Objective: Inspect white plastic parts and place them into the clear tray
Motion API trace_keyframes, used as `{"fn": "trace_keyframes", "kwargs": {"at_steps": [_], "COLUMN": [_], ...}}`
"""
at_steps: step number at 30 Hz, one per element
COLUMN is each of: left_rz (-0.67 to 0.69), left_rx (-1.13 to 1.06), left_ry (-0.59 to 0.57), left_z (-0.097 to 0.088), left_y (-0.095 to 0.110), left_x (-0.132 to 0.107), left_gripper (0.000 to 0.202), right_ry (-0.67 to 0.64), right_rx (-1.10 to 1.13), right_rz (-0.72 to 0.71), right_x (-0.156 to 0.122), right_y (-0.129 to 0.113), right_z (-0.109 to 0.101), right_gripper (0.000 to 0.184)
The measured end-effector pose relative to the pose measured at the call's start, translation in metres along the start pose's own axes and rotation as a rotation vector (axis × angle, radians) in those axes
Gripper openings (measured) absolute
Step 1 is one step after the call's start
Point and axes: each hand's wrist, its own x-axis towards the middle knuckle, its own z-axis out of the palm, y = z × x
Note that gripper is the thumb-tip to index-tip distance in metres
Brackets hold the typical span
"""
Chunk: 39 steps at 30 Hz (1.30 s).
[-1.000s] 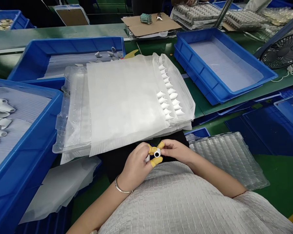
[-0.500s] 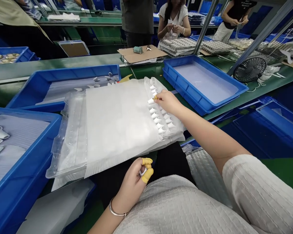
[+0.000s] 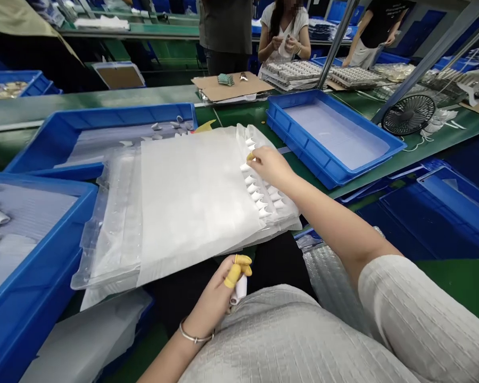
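My left hand (image 3: 219,284), in yellow finger cots, is closed around a small white tubular piece (image 3: 240,290) with a hollow end, low in front of my body. Farther out, my right hand (image 3: 269,165) pinches at another white tubular piece (image 3: 245,167) in the row on the clear plastic tray (image 3: 88,250). Its fingertips partly hide that piece. Several similar white pieces (image 3: 259,199) lie in rows at the tray's right side. A white sheet (image 3: 195,202) covers the tray's middle.
Blue bins (image 3: 123,114) with white pieces stand left and behind the tray. Another blue bin (image 3: 327,165) stands right, lined with a pale sheet. Cardboard (image 3: 227,93), a black fan (image 3: 409,114) and a metal post (image 3: 337,42) are farther back. Co-workers are across the bench.
My left hand has turned, so more of its white tubular piece shows below the fingers. My right hand has shifted slightly left and up along the row of pieces.
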Motion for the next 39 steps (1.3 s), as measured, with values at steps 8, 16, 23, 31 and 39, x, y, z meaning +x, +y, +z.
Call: {"fn": "trace_keyframes", "kwargs": {"at_steps": [8, 16, 23, 31, 39], "left_rz": [-0.066, -0.077, -0.165, -0.142, -0.021], "left_rx": [-0.451, -0.22, -0.069, -0.121, -0.116], "left_ry": [0.074, 0.083, 0.013, 0.092, -0.011], "left_z": [0.003, 0.005, 0.0, 0.003, 0.002], "left_y": [-0.005, -0.006, -0.012, -0.007, -0.002], "left_x": [0.01, 0.011, 0.01, 0.011, 0.009], "left_gripper": [0.057, 0.06, 0.063, 0.059, 0.045], "right_ry": [-0.523, -0.615, -0.779, -0.621, -0.354], "right_rx": [0.413, 0.337, 0.671, 1.173, 0.733], "right_rz": [-0.367, -0.241, -0.065, 0.324, 0.017], "right_x": [-0.153, -0.184, -0.185, -0.182, -0.186], "right_y": [-0.044, -0.049, -0.041, -0.03, -0.03], "right_z": [-0.002, 0.045, 0.051, 0.055, 0.044], "right_gripper": [0.018, 0.01, 0.011, 0.032, 0.021]}}
